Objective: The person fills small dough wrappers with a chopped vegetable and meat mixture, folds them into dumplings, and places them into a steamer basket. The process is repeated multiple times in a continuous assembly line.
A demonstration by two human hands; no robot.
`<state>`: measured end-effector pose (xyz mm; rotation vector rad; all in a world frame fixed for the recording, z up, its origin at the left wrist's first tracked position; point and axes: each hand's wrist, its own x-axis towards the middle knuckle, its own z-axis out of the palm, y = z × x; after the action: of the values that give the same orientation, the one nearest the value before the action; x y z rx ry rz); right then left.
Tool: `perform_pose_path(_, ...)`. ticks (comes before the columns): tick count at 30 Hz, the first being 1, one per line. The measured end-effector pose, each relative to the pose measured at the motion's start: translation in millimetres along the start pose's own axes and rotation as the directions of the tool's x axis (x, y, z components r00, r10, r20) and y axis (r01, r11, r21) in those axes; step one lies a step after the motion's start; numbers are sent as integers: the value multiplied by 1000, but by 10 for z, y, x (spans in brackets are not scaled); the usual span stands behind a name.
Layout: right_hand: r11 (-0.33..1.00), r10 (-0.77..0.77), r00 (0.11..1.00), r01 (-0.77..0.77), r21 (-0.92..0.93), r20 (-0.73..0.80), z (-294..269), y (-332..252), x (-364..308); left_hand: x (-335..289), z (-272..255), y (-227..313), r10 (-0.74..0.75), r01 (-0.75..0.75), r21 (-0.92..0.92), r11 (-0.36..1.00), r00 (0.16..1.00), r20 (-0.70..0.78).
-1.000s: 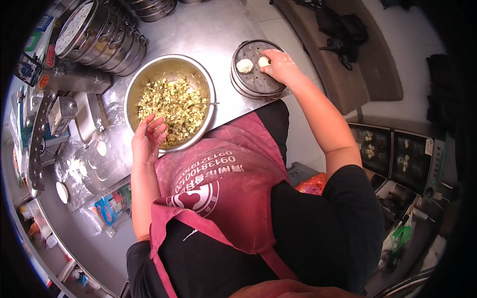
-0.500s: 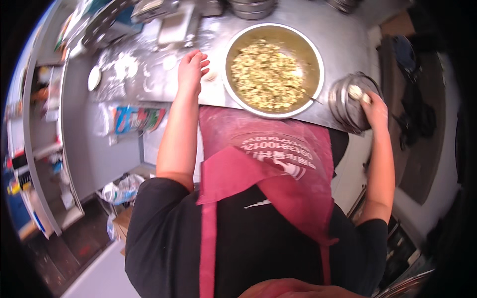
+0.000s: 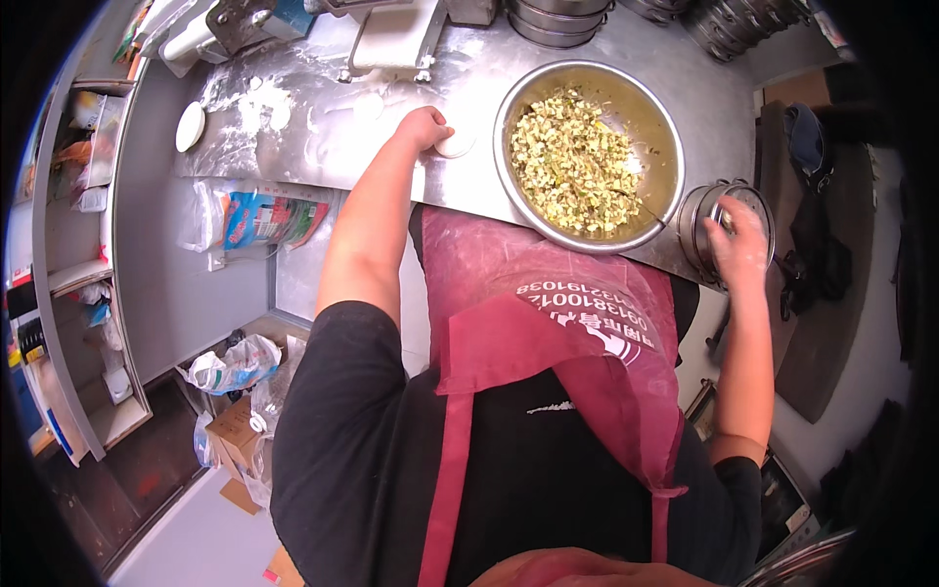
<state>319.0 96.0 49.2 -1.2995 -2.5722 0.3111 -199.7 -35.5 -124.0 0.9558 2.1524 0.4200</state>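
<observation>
At the near edge of the metal table, my left hand [image 3: 423,127] has its fingers curled, thumb at the rim of a round, pale dough wrapper [image 3: 454,146]. Part of the wrapper is under the fingers. To its right stands a large steel bowl [image 3: 501,147] of chopped yellow-green filling [image 3: 572,161], a thin handle sticking out at its right side. Over a round steamer basket [image 3: 691,230] at the right, my right hand [image 3: 743,245] has thumb and fingers apart. A small pale piece, likely a bun, shows between them, partly hidden by the hand.
A dough machine with a pale belt [image 3: 393,37] stands at the back. Stacked steamers [image 3: 558,22] are behind the bowl, more at the far right. Flour and a white dish [image 3: 191,127] lie at the left. A coloured bag [image 3: 269,220] hangs below the table edge.
My left hand has moved to the dough wrapper, its fingers curling at the rim. My right hand, which held a pale bun at the steamer, has shifted farther over it. The view has shifted too.
</observation>
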Motion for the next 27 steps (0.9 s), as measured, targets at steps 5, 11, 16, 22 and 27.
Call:
perform_pose_path(5, 998, -33, 981, 24, 53, 191, 255, -489, 57, 180, -8, -123, -6, 18, -136, 991, 996, 91)
perform_pose_path(11, 999, -4, 968, -4, 32, 252, 341, -620, 55, -83, 49, -37, -185, 311, -353, 882, 920, 346)
perform_pose_path(16, 997, 38, 956, -54, 47, 290, 344, -615, 3, -398, 105, 176, 66, -46, 218, 975, 994, -88)
perform_pose_path(22, 992, 46, 958, -78, 103, 284, 309, -725, -16, -119, -40, 312, 366, -444, 455, 772, 896, 252)
perform_pose_path(27, 995, -12, 968, -12, 96, 251, 356, -678, -113, -15, -85, 463, 306, -443, 519, 731, 892, 331)
